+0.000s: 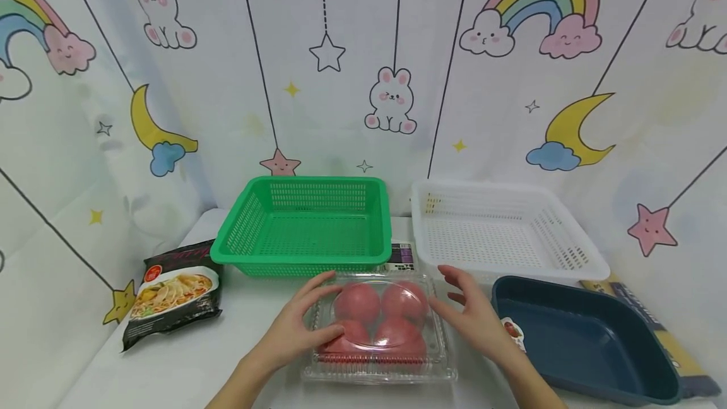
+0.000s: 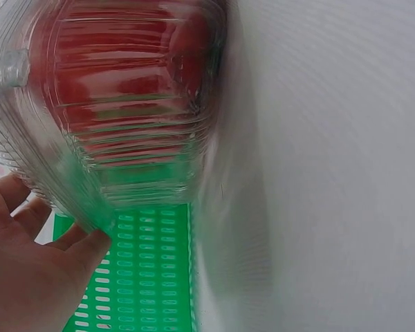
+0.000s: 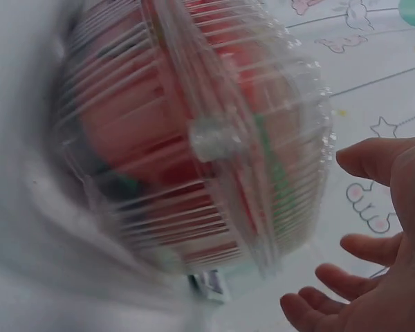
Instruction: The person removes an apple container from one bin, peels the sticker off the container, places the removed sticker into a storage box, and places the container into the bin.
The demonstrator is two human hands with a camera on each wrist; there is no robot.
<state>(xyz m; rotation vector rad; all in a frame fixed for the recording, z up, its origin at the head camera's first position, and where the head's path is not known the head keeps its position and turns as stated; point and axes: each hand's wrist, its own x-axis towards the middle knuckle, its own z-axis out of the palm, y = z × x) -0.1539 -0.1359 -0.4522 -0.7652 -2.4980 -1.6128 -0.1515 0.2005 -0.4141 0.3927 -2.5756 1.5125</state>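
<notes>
A clear plastic clamshell box (image 1: 380,374) stands on the white table, its lid down over several red, round, fruit-like things (image 1: 356,303). My left hand (image 1: 298,330) is at the box's left side, fingers spread loosely and thumb reaching over the lid. In the left wrist view the fingertips (image 2: 97,242) lie right at the box's edge. On the other side, my right hand (image 1: 474,314) has its fingers relaxed and apart. The right wrist view shows a gap between that hand (image 3: 373,256) and the ribbed side of the box.
Behind the box sit a green basket (image 1: 227,251) and a white basket (image 1: 596,264). A dark blue tub (image 1: 568,333) stands at the right, over a yellow and dark packet (image 1: 681,358). A black noodle packet (image 1: 176,289) lies at left. A patterned curtain (image 1: 341,112) hangs behind.
</notes>
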